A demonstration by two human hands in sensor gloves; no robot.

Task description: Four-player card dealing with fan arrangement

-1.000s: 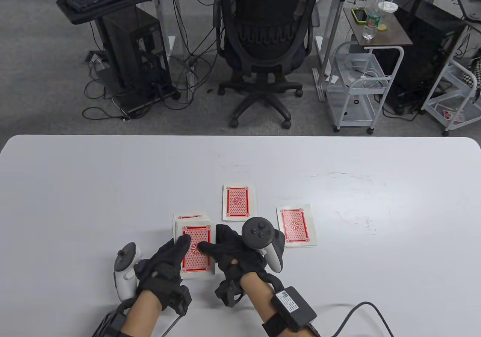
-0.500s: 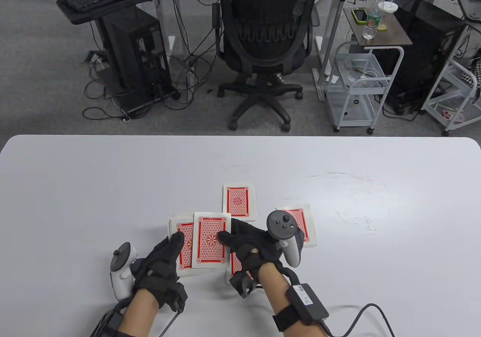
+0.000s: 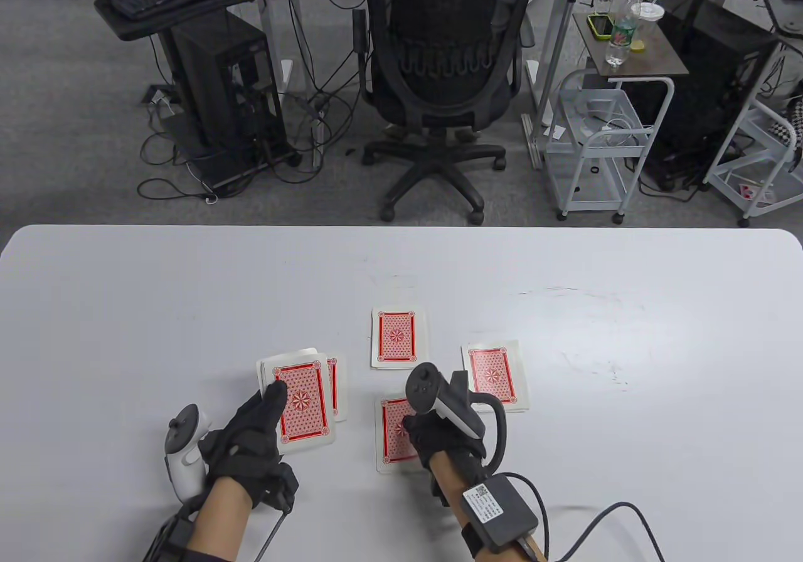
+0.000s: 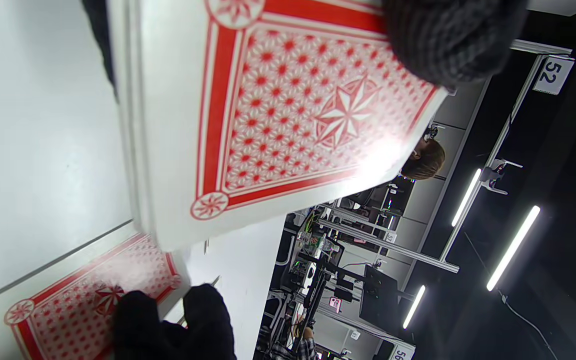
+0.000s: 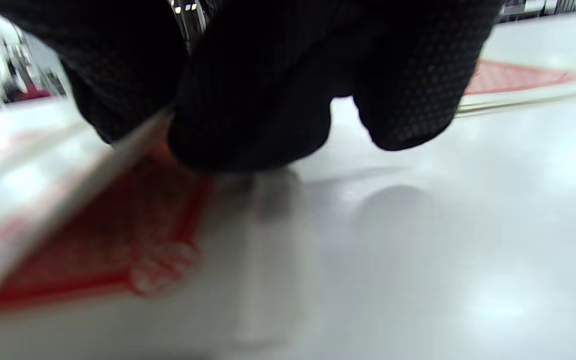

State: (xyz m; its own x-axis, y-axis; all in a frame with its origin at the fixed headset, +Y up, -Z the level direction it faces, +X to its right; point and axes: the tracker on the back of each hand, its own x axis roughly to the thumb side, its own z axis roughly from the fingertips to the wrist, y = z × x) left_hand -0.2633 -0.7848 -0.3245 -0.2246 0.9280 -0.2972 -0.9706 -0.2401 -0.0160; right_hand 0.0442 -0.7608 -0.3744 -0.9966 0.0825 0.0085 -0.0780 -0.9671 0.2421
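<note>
My left hand (image 3: 276,399) grips the red-backed deck (image 3: 304,408) just above the table, thumb on its top card. The left wrist view shows that deck (image 4: 278,110) close up under my thumb. A left pile (image 3: 337,386) peeks out from beneath the deck. My right hand (image 3: 417,430) pinches one card (image 5: 68,205), tilted, over the near pile (image 3: 392,440). A far pile (image 3: 398,338) and a right pile (image 3: 495,377) lie face down on the white table (image 3: 188,311).
An office chair (image 3: 445,85) stands beyond the table's far edge. A white cart (image 3: 602,142) and desks with computers stand on the floor behind. A cable (image 3: 602,518) trails from my right wrist across the table's near right.
My right hand drew the top card off the deck and carried it right and nearer, down onto the near pile. My left hand shifted left with the deck.
</note>
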